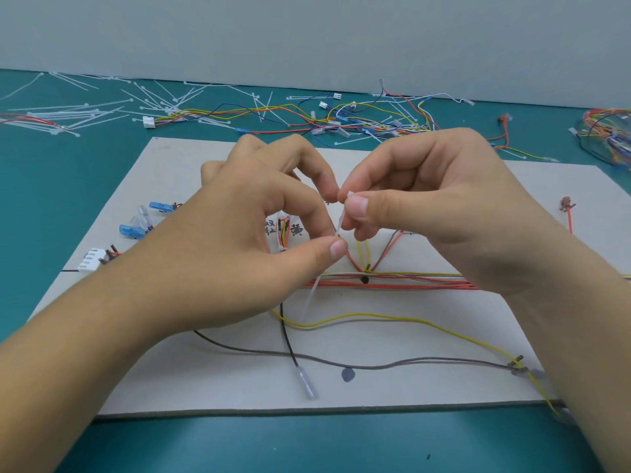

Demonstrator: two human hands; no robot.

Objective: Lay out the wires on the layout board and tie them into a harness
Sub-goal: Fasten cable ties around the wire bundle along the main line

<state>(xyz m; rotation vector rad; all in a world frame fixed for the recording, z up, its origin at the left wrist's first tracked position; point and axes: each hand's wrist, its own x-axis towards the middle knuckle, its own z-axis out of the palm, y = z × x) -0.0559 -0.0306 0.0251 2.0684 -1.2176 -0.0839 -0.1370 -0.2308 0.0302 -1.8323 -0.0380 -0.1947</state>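
Note:
The grey layout board [392, 387] lies flat on the teal table. Across its middle runs a bundle of red wires [409, 283] with yellow and grey ones. Both hands meet above that bundle, pinching one white cable tie [312, 295]. My right hand [426, 192] holds the tie's upper end between thumb and forefinger. My left hand [246, 240] pinches the tie lower down, and its tail hangs toward the board. A loose yellow wire [392, 317], a grey wire [341, 361] and a black wire [288, 339] trail over the near half.
Blue terminals [131, 231] and a white connector [90, 262] sit at the board's left edge. Metal pegs [517, 365] stand near the right front. Behind the board lie several loose cable ties [85, 110], tangled spare wires [358, 119] and a wire bundle [607, 134] far right.

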